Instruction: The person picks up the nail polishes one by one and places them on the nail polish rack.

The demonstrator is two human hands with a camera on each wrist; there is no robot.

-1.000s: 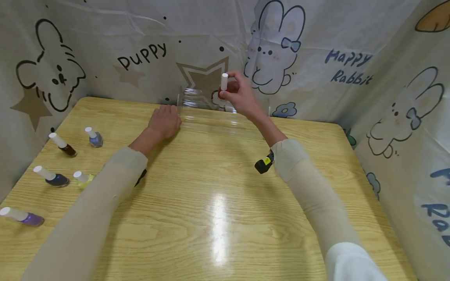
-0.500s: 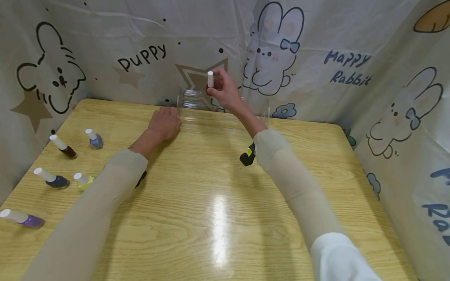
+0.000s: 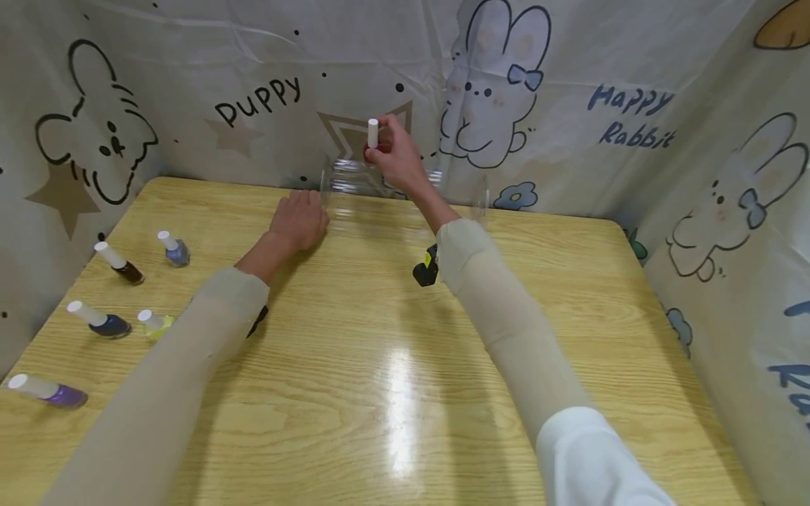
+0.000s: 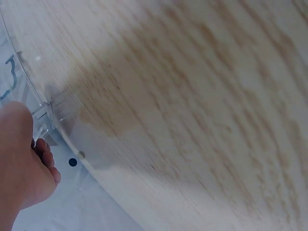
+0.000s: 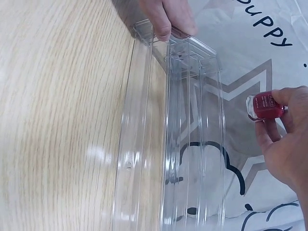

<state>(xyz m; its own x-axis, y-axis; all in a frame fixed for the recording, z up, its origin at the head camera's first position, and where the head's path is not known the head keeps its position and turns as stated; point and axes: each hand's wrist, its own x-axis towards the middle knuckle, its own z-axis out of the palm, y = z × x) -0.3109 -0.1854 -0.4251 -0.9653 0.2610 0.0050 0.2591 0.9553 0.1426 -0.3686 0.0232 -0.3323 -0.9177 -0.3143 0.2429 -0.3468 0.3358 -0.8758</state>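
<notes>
A small nail polish bottle [image 5: 267, 106] with red polish and a white cap is pinched upright between the thumb and fingers of my right hand [image 3: 401, 158]. It is held in the air above the left part of a clear stepped acrylic rack [image 5: 168, 144], apart from it. The rack stands at the table's back edge, and its tiers hold nothing where I can see them. My left hand [image 3: 296, 221] grips the rack's left end panel, its fingers curled there in the left wrist view.
At the table's left lie or stand more white-capped polish bottles: light blue [image 3: 178, 253], dark brown [image 3: 131, 273], navy [image 3: 112, 325], yellow [image 3: 158, 329] and purple [image 3: 66, 396]. A printed cloth [image 3: 209, 42] hangs close behind the rack.
My right hand has moved left and slightly up with the red nail polish bottle, along the rack. The left hand stays on the rack's end.
</notes>
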